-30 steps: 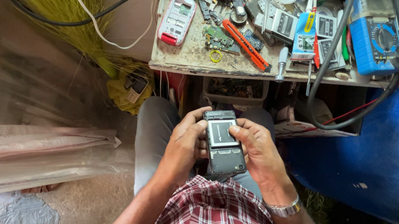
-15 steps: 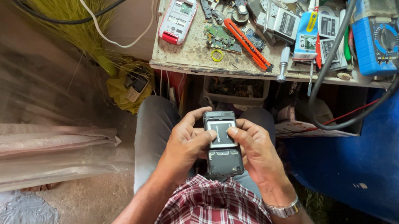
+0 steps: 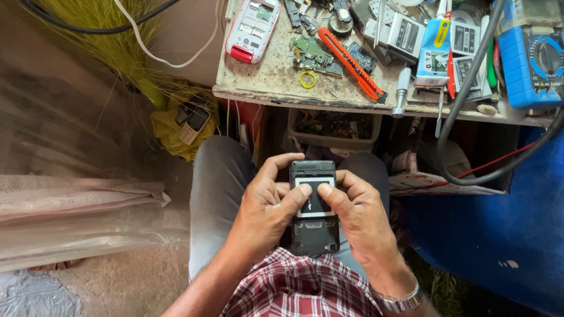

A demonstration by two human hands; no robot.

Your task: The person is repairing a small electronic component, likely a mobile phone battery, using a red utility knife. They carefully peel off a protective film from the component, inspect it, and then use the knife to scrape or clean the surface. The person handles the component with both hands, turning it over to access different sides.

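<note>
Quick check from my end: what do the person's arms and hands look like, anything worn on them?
Both hands are bare, no gloves: left hand, right hand. The forearms are uncovered too. A silver metal wristwatch with a link band sits on the right wrist. Nearer the body there is a red, white and dark plaid shirt; its sleeves end above the forearms. No rings are visible.

Soft, even daylight, no harsh shadows; centre sharp, left edge smeared by blur and wide-angle stretch.
</note>
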